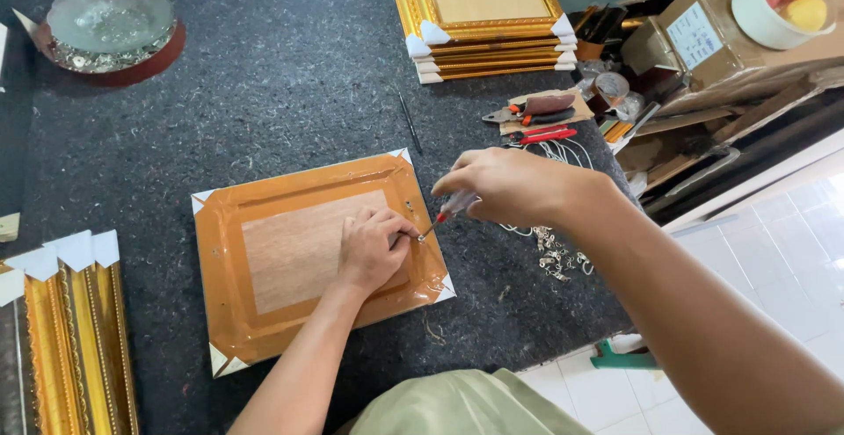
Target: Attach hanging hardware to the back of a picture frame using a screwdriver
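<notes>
the picture frame (308, 259) lies face down on the dark felt bench (264, 83), and i use it as my landmark. it is orange-brown and wrapped in shiny clear film, with white paper corners and a pale wooden back panel in the middle. my left hand (374, 246) rests on the right part of that panel, its grip closed, fingertips pinching something very small at the right rail; what it is i cannot tell. my right hand (505, 184) is above the right edge of the frame, its grip closed around a small screwdriver (444, 215) with a red and clear handle, the tip pointing down to the rail beside my left fingers. to the right of the frame small metal hangers (558, 255) lie scattered. behind the frame stands a stack of gold frames (483, 22).
</notes>
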